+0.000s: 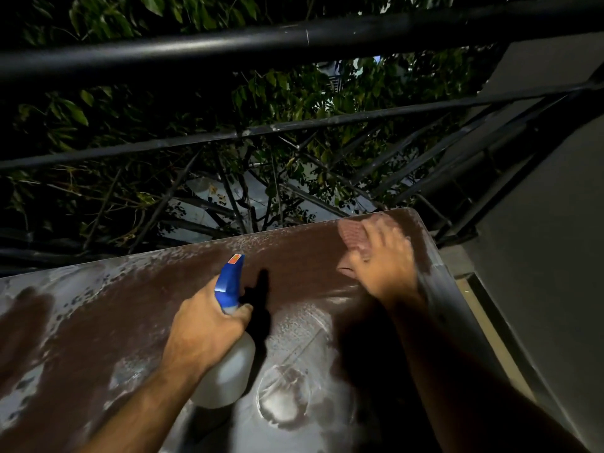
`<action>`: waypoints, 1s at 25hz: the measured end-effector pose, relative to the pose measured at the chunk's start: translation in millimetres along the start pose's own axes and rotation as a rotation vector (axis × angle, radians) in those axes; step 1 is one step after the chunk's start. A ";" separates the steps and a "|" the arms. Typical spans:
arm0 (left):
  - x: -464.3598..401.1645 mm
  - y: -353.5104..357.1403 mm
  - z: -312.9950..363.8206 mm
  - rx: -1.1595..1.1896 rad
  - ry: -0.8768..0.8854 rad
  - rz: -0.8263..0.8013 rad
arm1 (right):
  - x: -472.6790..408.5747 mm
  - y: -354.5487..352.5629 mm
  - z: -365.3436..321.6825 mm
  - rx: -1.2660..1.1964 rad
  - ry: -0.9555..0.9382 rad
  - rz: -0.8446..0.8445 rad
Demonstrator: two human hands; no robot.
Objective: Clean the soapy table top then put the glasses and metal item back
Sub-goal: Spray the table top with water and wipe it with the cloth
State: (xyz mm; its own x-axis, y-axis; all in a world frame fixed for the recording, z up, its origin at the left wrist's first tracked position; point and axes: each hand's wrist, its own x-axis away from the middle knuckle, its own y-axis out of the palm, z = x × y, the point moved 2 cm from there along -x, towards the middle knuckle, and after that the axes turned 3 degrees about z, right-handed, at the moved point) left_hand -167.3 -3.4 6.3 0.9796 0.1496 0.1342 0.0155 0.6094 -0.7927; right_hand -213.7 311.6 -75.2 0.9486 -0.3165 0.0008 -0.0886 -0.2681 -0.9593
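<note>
The brown table top point(137, 325) is streaked with white soapy film, thickest at its left side and near edge. My left hand point(209, 328) grips a white spray bottle point(228, 374) with a blue trigger head, its nozzle pointing away over the table. At the far right corner my right hand point(382, 256) presses a pinkish cloth point(353, 233) flat on the surface; the hand is motion-blurred. A round ring mark point(284, 393) shows in the soap near the bottle. No glasses or metal item are in view.
A black metal railing point(294, 37) runs along the table's far edge, with leafy branches point(163, 109) behind it in the dark. A grey wall point(549, 223) and ledge stand close to the table's right edge.
</note>
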 end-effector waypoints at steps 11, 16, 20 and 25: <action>-2.2 20.5 31.8 0.075 0.000 -0.113 | 78.4 10.9 -27.6 0.139 -0.457 -0.127; 5.0 41.2 68.2 0.020 0.098 -0.199 | 116.1 6.5 -8.0 0.134 -0.565 -0.129; 3.4 55.6 91.7 0.024 0.109 -0.248 | 148.2 13.9 17.4 0.061 -0.563 -0.075; 0.8 54.1 93.8 0.074 0.090 -0.251 | 56.4 -10.2 74.4 0.109 -0.094 0.022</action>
State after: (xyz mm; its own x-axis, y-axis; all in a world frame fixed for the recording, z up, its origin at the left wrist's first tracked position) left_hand -184.5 102.7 19.3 0.9608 -0.0812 0.2649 0.2487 0.6745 -0.6952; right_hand -136.7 364.2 -86.4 0.9714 -0.2337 -0.0421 -0.0811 -0.1600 -0.9838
